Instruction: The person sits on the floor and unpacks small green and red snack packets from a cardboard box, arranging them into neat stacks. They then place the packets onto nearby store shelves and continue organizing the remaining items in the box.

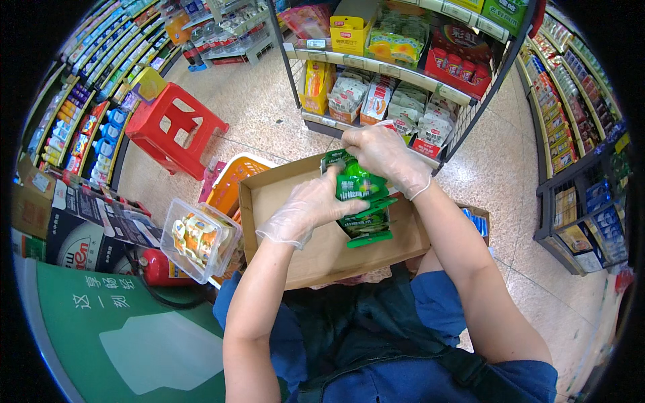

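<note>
Both my hands wear clear plastic gloves. My left hand [320,201] grips several green snack packets [360,186], its thumb lying across their front. Over the far end of those packets is my right hand [385,153], fingers curled down; its fingertips are hidden, so what it holds is unclear. Beneath my hands is a shallow cardboard box [292,242], tilted across my lap. More green packets [370,229] lie inside it, below the ones in my left hand.
A snack rack [373,65] stands ahead. To the left are a red plastic stool [176,131], an orange basket [242,176], a clear plastic tub of packets [201,239] and a red fire extinguisher [166,269]. Shelving [569,101] runs along the right.
</note>
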`<state>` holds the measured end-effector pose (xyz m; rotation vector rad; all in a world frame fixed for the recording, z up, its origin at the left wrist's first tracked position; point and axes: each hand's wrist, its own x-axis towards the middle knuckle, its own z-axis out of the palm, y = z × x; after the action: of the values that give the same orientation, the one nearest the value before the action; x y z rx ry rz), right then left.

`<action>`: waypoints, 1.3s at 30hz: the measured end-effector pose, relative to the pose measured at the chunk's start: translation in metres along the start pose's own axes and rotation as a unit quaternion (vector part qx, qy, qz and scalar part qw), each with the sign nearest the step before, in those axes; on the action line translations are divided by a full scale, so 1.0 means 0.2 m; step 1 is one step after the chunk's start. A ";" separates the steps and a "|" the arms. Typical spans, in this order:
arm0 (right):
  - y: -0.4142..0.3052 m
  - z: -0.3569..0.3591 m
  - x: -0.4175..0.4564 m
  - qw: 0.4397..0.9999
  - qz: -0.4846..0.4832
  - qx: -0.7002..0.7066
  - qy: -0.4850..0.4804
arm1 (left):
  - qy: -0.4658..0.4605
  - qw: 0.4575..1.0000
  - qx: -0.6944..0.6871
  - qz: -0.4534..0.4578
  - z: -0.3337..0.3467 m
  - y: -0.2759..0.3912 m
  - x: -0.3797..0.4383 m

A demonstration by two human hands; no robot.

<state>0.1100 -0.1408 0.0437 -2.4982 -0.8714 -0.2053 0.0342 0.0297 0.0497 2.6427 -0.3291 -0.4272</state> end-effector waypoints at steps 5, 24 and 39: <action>0.01 0.00 0.01 0.999 0.017 0.036 -0.024 | -0.034 0.999 -0.009 -0.021 -0.04 -0.02 0.04; 0.05 0.04 0.02 0.997 -0.021 0.060 -0.035 | -0.128 0.983 -0.092 -0.092 -0.05 -0.01 0.09; 0.07 0.10 0.01 0.990 -0.129 -0.009 0.054 | -0.128 0.971 -0.143 -0.142 -0.06 0.05 0.05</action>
<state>0.1204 -0.1395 0.0223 -2.3602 -1.1509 -0.4327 0.0463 0.0235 0.0624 2.3553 0.0363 -0.8464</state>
